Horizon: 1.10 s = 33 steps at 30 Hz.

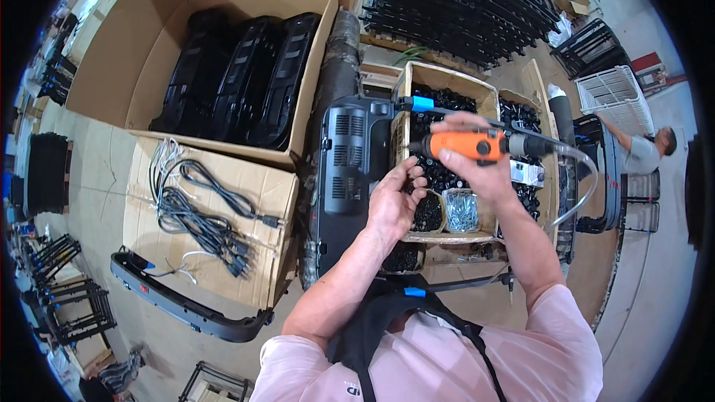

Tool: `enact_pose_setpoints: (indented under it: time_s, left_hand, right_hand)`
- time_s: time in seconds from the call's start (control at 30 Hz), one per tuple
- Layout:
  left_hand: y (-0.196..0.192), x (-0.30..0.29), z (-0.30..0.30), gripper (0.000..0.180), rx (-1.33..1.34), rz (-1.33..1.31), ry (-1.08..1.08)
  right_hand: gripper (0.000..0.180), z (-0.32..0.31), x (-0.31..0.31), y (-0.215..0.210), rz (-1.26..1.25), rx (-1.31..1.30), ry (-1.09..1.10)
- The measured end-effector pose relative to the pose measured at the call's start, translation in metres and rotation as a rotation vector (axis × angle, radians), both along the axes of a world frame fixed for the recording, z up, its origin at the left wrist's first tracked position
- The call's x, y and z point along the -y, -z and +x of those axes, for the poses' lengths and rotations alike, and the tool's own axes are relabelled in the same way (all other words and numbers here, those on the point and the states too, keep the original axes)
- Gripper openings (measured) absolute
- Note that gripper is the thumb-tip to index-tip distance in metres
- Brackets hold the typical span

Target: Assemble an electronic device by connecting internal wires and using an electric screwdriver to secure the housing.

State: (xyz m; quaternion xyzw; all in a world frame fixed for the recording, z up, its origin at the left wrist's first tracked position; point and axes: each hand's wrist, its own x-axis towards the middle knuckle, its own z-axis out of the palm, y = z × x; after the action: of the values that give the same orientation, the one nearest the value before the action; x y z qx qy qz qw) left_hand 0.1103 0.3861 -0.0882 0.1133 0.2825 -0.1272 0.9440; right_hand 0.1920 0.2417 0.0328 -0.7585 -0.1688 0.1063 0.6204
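My right hand (469, 155) grips an orange and black power screwdriver (477, 144), held level with its tip pointing left; a clear hose runs from its rear. My left hand (393, 201) sits just below the tool's tip with the fingertips pinched together, seemingly on a small dark part that is too small to make out. Under both hands stands a wooden tray (444, 76) with compartments of small black parts, and a small bin of silvery screws (462, 210). A black plastic panel with vent slots (347, 171) lies to the left of the tray.
A large open cardboard box (134, 67) at upper left holds several black moulded panels (246, 78). A flat cardboard sheet (275, 193) carries bundled black cables (201, 216). A long black trim piece (179, 305) lies on the floor. Black metal frames (462, 0) are stacked behind. Another person (640, 150) works at the right.
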Motion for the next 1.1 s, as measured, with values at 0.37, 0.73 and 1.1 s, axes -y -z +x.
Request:
enact_pose_setpoints:
  time_s: [0.37, 0.73, 1.1]
  left_hand:
    - [0.029, 0.011, 0.028, 0.027, 0.077, 0.185, 0.206]
    - [0.048, 0.005, 0.042, 0.024, 0.094, 0.242, 0.203]
    - [0.049, 0.001, 0.05, 0.024, 0.18, 0.299, 0.304]
  right_hand:
    - [0.051, 0.129, -0.021, 0.041, -0.05, 0.071, -0.004]
    - [0.042, 0.14, -0.037, 0.069, -0.176, 0.142, -0.048]
    - [0.031, 0.142, -0.042, 0.071, -0.23, 0.165, -0.106]
